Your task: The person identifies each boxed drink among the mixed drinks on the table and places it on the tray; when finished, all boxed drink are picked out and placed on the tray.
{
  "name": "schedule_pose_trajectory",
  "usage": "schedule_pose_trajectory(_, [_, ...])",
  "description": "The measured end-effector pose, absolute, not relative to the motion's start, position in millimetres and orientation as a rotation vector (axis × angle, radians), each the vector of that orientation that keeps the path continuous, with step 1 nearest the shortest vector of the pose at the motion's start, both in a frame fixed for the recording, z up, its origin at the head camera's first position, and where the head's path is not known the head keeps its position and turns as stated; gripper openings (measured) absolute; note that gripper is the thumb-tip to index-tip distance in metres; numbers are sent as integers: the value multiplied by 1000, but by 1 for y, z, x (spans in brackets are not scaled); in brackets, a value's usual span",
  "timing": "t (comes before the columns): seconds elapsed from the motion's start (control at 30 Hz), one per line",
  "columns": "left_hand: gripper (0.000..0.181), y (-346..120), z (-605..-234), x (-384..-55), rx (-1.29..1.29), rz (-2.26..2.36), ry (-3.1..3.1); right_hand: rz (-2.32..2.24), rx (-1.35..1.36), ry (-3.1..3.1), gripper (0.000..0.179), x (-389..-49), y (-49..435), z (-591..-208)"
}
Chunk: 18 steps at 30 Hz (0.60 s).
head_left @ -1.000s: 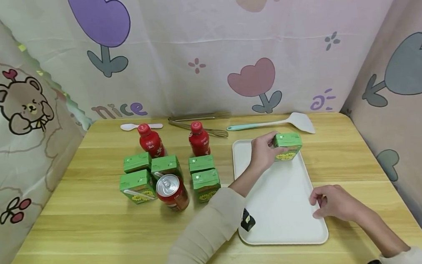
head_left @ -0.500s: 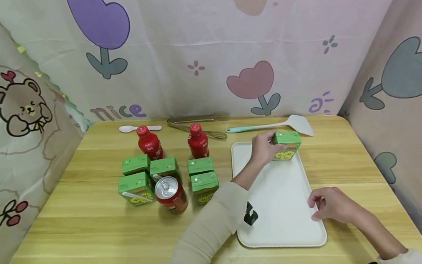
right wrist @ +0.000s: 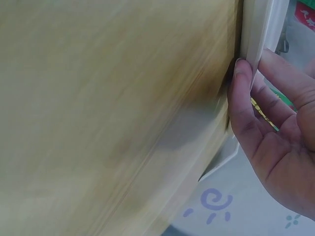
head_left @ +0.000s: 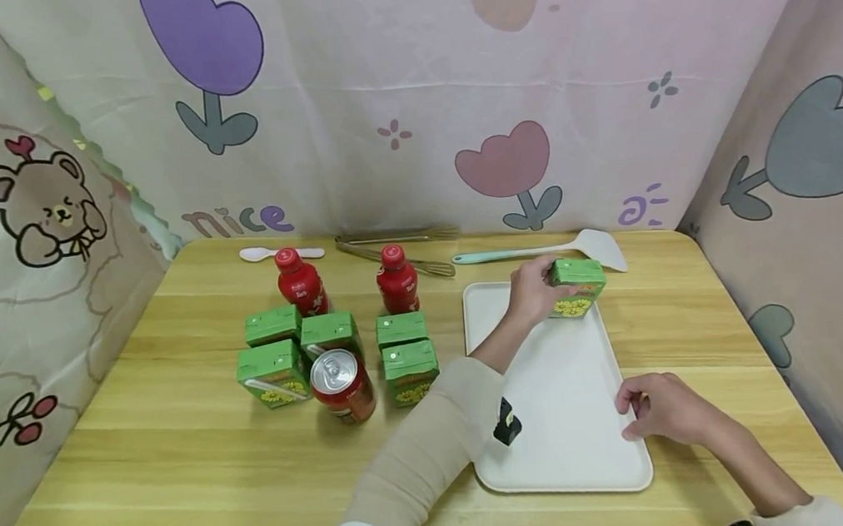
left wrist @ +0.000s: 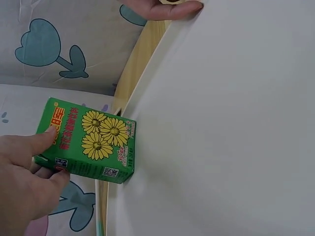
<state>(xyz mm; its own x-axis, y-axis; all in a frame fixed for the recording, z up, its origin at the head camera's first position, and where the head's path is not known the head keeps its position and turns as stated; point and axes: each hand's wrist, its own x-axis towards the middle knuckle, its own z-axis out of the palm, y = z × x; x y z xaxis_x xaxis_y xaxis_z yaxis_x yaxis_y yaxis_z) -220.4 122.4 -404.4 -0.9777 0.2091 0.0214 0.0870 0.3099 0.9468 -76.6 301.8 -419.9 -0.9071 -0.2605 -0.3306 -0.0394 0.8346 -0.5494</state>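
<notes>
My left hand holds a green drink carton between thumb and fingers at the far right corner of the white tray. Yellow flowers show on the carton in the left wrist view, where its base appears to touch the tray surface. Near the tray's right side, my right hand pinches the rim. The right wrist view shows the thumb and a finger on opposite sides of the tray edge.
Left of the tray stand several green cartons, a red soda can and two red bottles. Along the back lie a white spoon, metal whisks and a spatula. Patterned cloth surrounds the table.
My left wrist has shifted slightly right, and the carton in its grip has moved a little right over the tray. The right hand keeps its place at the rim.
</notes>
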Motion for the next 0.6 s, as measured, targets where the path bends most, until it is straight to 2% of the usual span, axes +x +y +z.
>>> schedule_pose_trajectory(0.27, [59,120,-399,-214,317,1601,2615,-763,-211,2618,29,-77,302,-421])
schedule_pose_trajectory(0.6, [72,108,-357,-188,515,1480,2677,-755,-185,2609,29,-77,302,-419])
